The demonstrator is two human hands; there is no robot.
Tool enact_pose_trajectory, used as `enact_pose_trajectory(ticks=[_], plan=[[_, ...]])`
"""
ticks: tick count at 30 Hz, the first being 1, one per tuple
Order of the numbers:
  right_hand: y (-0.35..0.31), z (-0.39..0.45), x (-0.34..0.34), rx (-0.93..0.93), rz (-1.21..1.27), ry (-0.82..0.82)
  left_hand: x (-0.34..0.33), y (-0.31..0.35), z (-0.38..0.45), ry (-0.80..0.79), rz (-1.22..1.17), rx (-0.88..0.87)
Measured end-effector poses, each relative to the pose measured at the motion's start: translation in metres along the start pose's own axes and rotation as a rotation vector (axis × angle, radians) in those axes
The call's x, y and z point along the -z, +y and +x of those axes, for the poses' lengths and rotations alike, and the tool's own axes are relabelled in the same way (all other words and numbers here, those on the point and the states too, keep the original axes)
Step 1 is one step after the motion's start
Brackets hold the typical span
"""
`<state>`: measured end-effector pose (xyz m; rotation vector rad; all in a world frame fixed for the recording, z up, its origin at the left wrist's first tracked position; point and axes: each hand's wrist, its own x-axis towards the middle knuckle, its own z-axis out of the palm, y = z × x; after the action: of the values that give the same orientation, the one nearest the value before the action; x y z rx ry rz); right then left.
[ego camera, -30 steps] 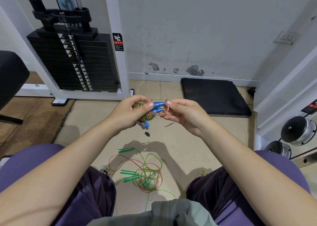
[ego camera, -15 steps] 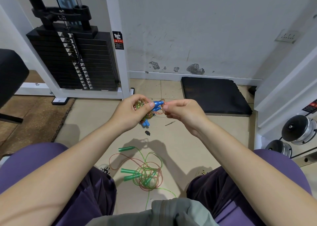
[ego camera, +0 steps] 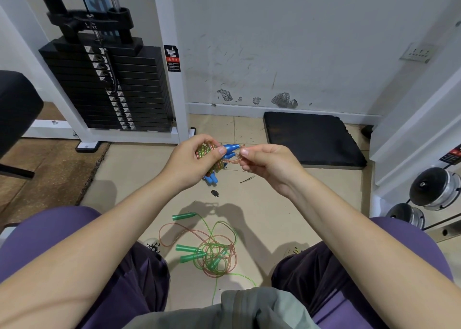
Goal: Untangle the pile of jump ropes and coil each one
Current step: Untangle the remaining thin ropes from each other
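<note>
My left hand (ego camera: 192, 159) grips a tight coil of orange-green jump rope (ego camera: 208, 154) wound round blue handles (ego camera: 230, 148), whose lower ends stick out below the hand. My right hand (ego camera: 268, 162) pinches the loose orange end of that rope just right of the coil. On the floor between my knees lies a tangled pile of green and orange ropes (ego camera: 215, 252) with several green handles (ego camera: 185, 248). One green handle (ego camera: 184, 215) lies apart at the pile's upper left.
A weight stack machine (ego camera: 107, 84) stands at the left against the wall. A black foam pad (ego camera: 311, 139) lies on the floor to the right. Dumbbells (ego camera: 434, 189) sit at the far right. A black bench edge (ego camera: 15, 109) is at the far left.
My right hand has shifted slightly along the rope end beside the coil. The coil stays in my left hand and the floor pile has not moved.
</note>
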<state>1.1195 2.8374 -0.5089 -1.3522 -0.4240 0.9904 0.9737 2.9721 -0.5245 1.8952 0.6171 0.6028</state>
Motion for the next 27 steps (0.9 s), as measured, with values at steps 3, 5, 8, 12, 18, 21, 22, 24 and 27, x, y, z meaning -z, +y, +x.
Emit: enact_pose_trajectory(ticks=[3,5,8,12,18,21,22,24,27], plan=[[0.0004,-0.0004,0.0,-0.035,0.038,-0.071,0.0002,-0.0018,-0.0002,0.003,0.007,-0.016],[0.002,0.0001,-0.0015,-0.031,0.052,-0.08,-0.0003,-0.003,0.0001,0.015,0.01,-0.015],[0.002,0.0011,-0.0028,-0.015,0.067,-0.059,0.0003,-0.0032,0.0007,0.021,0.007,-0.023],[0.001,0.0018,-0.0009,-0.038,0.09,-0.036,-0.0001,-0.0026,0.0007,-0.004,-0.012,-0.041],[0.0026,0.0018,0.0021,-0.006,0.017,-0.034,-0.0001,-0.0013,-0.0007,-0.016,0.005,-0.043],[0.0013,0.0008,0.0011,0.001,-0.018,-0.046,0.0004,-0.0006,-0.0005,0.018,0.039,-0.039],[0.0005,0.0001,0.0002,-0.008,-0.017,-0.066,0.0007,0.0001,-0.0001,0.032,0.051,-0.035],[-0.0013,-0.0015,-0.0024,-0.051,0.019,-0.126,0.0011,0.0014,0.0014,0.053,0.081,-0.022],[-0.0034,-0.0031,-0.0045,-0.085,-0.012,-0.155,0.002,0.0029,0.003,0.042,0.118,0.013]])
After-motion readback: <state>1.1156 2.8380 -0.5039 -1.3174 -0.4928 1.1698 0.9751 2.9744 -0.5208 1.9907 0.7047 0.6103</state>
